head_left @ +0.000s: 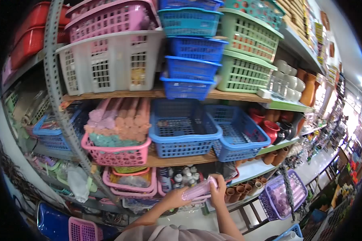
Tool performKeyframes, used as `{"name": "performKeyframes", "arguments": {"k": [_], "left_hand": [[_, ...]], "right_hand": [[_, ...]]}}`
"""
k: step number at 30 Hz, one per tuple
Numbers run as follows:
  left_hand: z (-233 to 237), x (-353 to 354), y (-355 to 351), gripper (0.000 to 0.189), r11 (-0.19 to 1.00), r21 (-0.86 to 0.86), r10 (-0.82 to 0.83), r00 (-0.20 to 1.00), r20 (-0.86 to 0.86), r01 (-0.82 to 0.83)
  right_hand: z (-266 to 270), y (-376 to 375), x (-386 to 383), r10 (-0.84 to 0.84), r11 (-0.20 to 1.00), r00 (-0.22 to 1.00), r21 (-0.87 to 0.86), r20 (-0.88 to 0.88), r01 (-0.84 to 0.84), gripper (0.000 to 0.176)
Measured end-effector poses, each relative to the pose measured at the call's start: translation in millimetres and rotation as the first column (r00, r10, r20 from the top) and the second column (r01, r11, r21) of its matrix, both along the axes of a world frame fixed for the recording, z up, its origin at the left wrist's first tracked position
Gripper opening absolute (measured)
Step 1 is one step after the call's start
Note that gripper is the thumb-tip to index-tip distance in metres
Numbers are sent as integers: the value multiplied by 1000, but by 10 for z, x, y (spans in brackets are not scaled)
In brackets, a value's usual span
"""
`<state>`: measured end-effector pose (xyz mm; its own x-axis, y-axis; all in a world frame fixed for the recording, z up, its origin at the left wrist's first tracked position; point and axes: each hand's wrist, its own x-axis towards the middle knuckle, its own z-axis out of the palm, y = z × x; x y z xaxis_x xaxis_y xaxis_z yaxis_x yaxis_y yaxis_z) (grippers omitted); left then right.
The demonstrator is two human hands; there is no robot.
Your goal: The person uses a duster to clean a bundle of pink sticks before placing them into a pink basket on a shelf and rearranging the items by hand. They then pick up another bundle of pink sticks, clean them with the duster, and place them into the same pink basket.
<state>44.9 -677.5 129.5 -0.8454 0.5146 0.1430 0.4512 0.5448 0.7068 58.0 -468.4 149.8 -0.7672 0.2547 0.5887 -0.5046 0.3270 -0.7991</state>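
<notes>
I have a pale pink roll [198, 190] between my hands, held out in front of me below the wooden shelf [181, 161]. My left hand [173, 199] is closed around its lower end, and the fingers of my right hand [217, 193] are curled about the upper end. A light, even grip at both ends should suit it: I judge the wrap could crease or slip if squeezed, so the ends are best kept in line and the middle unpinched. The roll is slim and tilted up toward my right, glossy as if in clear film, with pale streaks along it; I can't read any label. White-capped bottles [188, 176] sit just beyond it. Above and to the left, a pink basket [116, 156] holds lilac and peach rolls; two blue baskets stand ahead, and a purple basket [268, 204] with more pinkish rolls lies to my right.
</notes>
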Motion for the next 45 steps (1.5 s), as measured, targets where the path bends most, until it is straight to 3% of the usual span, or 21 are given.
{"name": "performKeyframes", "arguments": {"k": [1, 2, 5, 7, 10, 13, 18, 19, 20, 22, 23, 25, 26, 29, 33, 35, 37, 38, 43, 44, 45], "left_hand": [[-15, -33, -106, 58, 999, 44, 18, 1000, 14, -19], [10, -52, -215, 59, 991, 133, 24, 998, 54, -31], [116, -89, -518, 59, 974, 226, -4, 989, 146, -29], [202, -90, -667, 58, 962, 274, -57, 982, 179, 6], [224, -109, -851, 56, 964, 264, -21, 992, 125, -13], [337, -112, -940, 56, 954, 301, -31, 989, 143, -14], [364, -291, -1110, 67, 982, 169, -103, 988, 116, 83], [347, -295, -1128, 67, 981, 174, -112, 987, 116, 91], [327, -315, -1139, 60, 942, 324, -136, 983, 127, 89], [295, -353, -1180, 45, 802, 593, -182, 973, 140, 65], [323, -374, -1208, 45, 801, 595, -185, 973, 140, 67], [406, -466, -1237, 36, 576, 817, -359, 903, 237, 15], [561, -443, -1255, 30, 554, 830, -364, 914, 179, 58], [747, -523, -1289, 36, 499, 855, -398, 914, 80, 142], [981, -572, -1467, 49, 683, 693, -423, 898, 118, 230], [1004, -554, -1582, 43, 746, 645, -322, 938, 132, 165], [1276, -426, -1852, 36, 845, 472, -300, 953, 28, 252], [1481, -292, -2000, 28, 875, 457, -217, 973, 73, 160], [1690, -358, -2561, 19, 782, 623, 74, 996, -54, -24], [1744, -424, -2650, 15, 762, 642, 340, 896, -286, -85], [1810, -479, -2730, 12, 730, 671, 561, 675, -479, -131]], "right_hand": [[22, -154, -42, 40, 999, 993, 14, -114, -39, 47], [18, -354, -42, 140, 980, 987, -130, -78, -149, 75], [-119, -765, -88, 281, 902, 959, -348, 24, -256, 85], [-253, -957, -112, 311, 872, 943, -431, 119, -233, 80], [71, -1220, -94, 290, 917, 911, -356, 292, -178, 68], [127, -1357, -192, 284, 872, 957, -430, 55, -234, 73], [279, -1566, -79, 198, 846, 979, -511, 40, -151, 78], [284, -1594, -73, 255, 785, 966, -577, -34, -227, 82], [292, -1619, -72, 306, 713, 945, -631, -113, -306, 87], [254, -1664, -11, 366, 757, 928, -555, -77, -344, 90], [215, -1686, 38, 424, 786, 905, -483, -33, -386, 93], [134, -1723, 121, 533, 831, 830, -287, 165, -477, 92], [83, -1741, 178, 538, 841, 801, -230, 265, -489, 87], [166, -1807, 337, 524, 848, 756, -161, 391, -505, 76], [365, -1824, 436, 513, 855, 811, -253, 281, -453, 58], [528, -1826, 410, 427, 895, 871, -254, 243, -368, 47], [666, -1760, 272, 407, 907, 878, -222, 252, -357, 46], [756, -1776, 174, 358, 931, 909, -159, 212, -330, 46], [1319, -2019, -307, 158, 976, 965, 116, 209, -184, 44], [1435, -2115, -417, 155, 975, 968, 124, 197, -182, 45], [1549, -2215, -522, 170, 964, 972, 176, 165, -198, 45]]}}
